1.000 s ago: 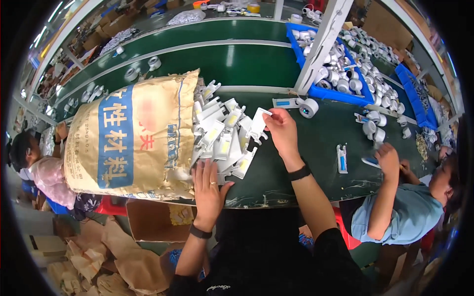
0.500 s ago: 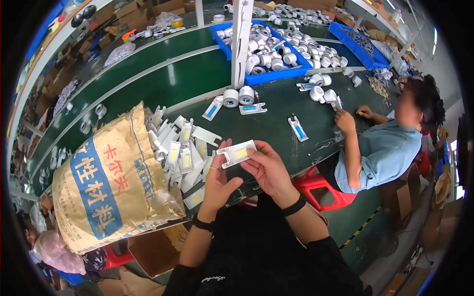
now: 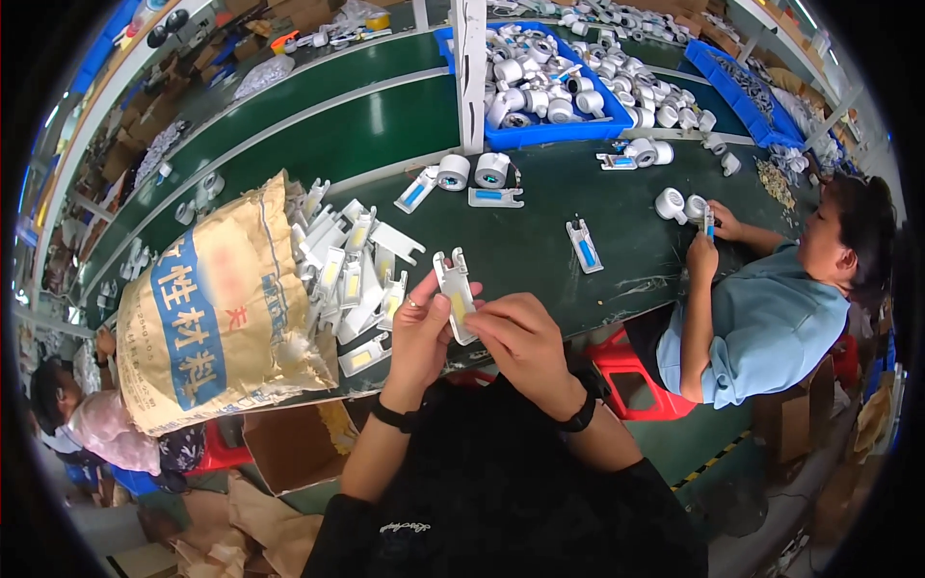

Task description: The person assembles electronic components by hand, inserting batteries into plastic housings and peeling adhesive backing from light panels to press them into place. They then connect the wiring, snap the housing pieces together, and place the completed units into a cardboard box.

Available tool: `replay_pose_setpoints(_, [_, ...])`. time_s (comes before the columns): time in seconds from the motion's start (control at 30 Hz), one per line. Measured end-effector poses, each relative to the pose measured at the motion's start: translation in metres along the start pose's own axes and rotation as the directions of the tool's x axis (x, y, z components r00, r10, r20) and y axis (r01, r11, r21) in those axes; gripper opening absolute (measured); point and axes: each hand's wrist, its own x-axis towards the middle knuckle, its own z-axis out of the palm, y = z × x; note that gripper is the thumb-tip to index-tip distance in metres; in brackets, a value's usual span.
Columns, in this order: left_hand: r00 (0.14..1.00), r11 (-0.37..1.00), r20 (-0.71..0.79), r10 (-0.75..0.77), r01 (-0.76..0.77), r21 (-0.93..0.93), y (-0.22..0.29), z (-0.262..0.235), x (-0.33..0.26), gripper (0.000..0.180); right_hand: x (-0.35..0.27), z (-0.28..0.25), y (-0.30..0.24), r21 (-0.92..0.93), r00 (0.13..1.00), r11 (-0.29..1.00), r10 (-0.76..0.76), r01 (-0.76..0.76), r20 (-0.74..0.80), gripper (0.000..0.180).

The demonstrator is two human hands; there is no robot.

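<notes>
Upright in front of me is a white plastic housing [image 3: 451, 279] with a yellow strip in its recess and a notched, hooked top end. My left hand [image 3: 420, 339] grips it from the left, thumb across its face. The fingers of my right hand [image 3: 530, 345] are pinched at its lower right edge; whether they hold anything small is hidden. Just left of my hands lies a heap of similar white housings [image 3: 358, 275], several with yellow strips. Further off, single housings with blue strips [image 3: 584, 247] lie on the green table [image 3: 540, 275].
A large paper sack [image 3: 217, 308] stands at the left beside the heap. At the back, a blue tray [image 3: 568, 133] holds round white heads, near a metal post [image 3: 469, 87]. To the right, a co-worker [image 3: 761, 318] handles a blue-stripped housing near a red stool [image 3: 631, 376].
The housing in my hands has turned from lying crosswise to upright. My right hand has shifted from its right end to its lower edge. The view has shifted slightly.
</notes>
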Motion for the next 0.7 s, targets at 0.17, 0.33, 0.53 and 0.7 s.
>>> replay_pose_setpoints(0.17, [0.998,0.994,-0.011,-0.059,0.06,0.088,-0.004,0.014,0.008,0.044,-0.001,-0.018,0.015,-0.04,0.997,0.997,-0.067,0.069,0.039,0.023])
replay_pose_setpoints(0.33, [0.989,0.982,-0.026,-0.147,0.149,0.116,-0.008,0.019,0.024,0.045,0.003,-0.023,0.028,-0.096,0.996,0.992,-0.081,0.085,0.044,0.024])
replay_pose_setpoints(0.53, [0.982,0.972,0.005,-0.189,0.186,0.142,-0.005,0.018,0.047,0.047,0.018,-0.02,0.04,-0.109,0.998,0.993,-0.054,0.056,0.019,0.024])
replay_pose_setpoints(0.7, [0.971,0.962,-0.03,-0.236,0.238,0.132,-0.005,0.016,0.059,0.049,0.02,-0.016,0.055,-0.048,1.0,0.999,0.016,-0.015,0.026,0.021])
